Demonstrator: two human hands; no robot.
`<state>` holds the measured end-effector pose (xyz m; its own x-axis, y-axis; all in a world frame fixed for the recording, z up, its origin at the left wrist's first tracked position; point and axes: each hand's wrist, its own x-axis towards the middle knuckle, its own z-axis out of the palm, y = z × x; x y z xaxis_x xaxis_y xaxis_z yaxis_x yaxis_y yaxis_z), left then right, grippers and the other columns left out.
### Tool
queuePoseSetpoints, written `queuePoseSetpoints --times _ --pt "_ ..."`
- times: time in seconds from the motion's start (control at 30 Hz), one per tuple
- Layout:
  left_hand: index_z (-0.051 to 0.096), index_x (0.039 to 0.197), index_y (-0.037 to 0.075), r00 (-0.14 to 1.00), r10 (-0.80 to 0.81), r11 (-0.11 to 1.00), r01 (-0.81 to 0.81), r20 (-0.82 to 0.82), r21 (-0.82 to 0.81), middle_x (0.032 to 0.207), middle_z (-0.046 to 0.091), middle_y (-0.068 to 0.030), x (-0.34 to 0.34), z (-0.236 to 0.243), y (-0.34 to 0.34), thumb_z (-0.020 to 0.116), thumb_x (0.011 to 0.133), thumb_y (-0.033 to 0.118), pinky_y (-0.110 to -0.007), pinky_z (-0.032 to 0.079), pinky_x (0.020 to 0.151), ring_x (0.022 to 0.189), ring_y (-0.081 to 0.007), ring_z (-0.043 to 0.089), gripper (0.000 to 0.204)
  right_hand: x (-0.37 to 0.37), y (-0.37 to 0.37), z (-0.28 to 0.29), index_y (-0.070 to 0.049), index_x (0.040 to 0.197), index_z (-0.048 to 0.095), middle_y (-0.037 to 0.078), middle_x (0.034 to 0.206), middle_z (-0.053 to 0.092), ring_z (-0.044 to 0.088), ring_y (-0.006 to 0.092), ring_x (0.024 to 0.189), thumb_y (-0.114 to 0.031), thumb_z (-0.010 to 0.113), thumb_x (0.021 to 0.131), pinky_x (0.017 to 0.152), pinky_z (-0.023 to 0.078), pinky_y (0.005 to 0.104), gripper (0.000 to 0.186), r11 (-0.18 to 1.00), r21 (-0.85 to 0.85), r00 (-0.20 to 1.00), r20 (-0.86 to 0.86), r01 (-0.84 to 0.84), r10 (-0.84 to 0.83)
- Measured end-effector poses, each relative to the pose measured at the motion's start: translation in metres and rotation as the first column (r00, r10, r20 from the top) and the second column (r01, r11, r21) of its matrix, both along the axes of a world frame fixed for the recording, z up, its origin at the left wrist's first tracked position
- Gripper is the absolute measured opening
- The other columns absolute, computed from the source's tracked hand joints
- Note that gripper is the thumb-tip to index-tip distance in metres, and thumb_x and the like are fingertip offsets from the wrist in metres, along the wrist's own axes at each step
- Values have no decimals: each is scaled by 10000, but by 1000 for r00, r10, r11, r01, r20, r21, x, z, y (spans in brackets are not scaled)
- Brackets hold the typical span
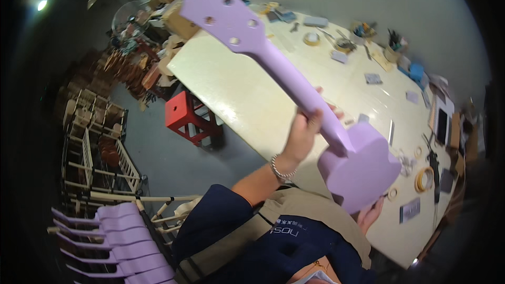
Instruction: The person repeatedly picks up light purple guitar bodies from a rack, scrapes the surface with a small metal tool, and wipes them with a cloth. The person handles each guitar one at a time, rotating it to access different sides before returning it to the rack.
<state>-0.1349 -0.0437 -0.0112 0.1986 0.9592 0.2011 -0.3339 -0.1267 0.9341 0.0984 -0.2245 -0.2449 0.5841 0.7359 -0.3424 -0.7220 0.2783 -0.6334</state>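
Observation:
A lilac ukulele body with neck and headstock [357,163] is held diagonally, its back facing up and its headstock toward the upper left, with holes in the headstock and no strings visible. My left hand [306,129], with a chain bracelet at the wrist, is closed round the neck near the body. My right hand [370,214] grips the lower end of the body, its fingers partly hidden behind it. The instrument is over the near part of a pale worktable [215,94].
A red stool [184,113] stands left of the table. Tape rolls [424,179], tools, cups and small blocks lie on the table. A rack of lilac ukulele parts [121,231] is at lower left, wooden racks [87,142] beyond it. Boxes and clutter [179,18] sit at back left.

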Motion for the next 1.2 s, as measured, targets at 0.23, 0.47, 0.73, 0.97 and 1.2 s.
queuePoseSetpoints --times 0.23,0.47,0.73,0.97,1.2 --pt "505 901 -20 899 413 898 -375 -146 232 682 542 -74 -21 70 102 627 805 183 -252 476 567 594 -137 548 256 -38 29 62 -28 945 435 189 833 592 566 183 616 -203 417 915 544 456 254 178 990 -136 991 114 -49 64" --pt "420 996 50 262 -78 724 679 -962 126 669 544 -84 36 4 89 651 712 157 -323 441 557 627 -195 586 381 -23 -37 37 -49 911 439 170 815 597 450 92 497 -220 416 918 440 341 190 173 967 -121 967 152 226 -207" --pt "422 980 69 -355 65 370 877 -932 -308 848 567 -135 29 -161 49 685 652 249 -380 425 667 789 -291 547 458 -55 -45 47 -31 878 479 148 834 617 491 81 531 -197 460 901 470 377 182 168 835 -274 844 408 477 -348" --pt "436 1145 -10 242 121 105 961 -963 255 1082 480 -154 66 -152 22 682 666 333 -368 378 788 941 -287 461 639 -118 -43 38 1 861 522 126 875 632 533 63 641 -131 497 878 580 418 178 136 627 -461 743 596 628 -305" --pt "335 1230 -81 330 -275 78 944 -903 321 1183 424 -239 117 -196 -5 711 637 242 -396 391 881 1017 -354 451 772 -102 -13 35 -47 873 631 54 897 655 597 144 733 -69 619 750 652 441 212 125 448 -386 401 914 806 65"
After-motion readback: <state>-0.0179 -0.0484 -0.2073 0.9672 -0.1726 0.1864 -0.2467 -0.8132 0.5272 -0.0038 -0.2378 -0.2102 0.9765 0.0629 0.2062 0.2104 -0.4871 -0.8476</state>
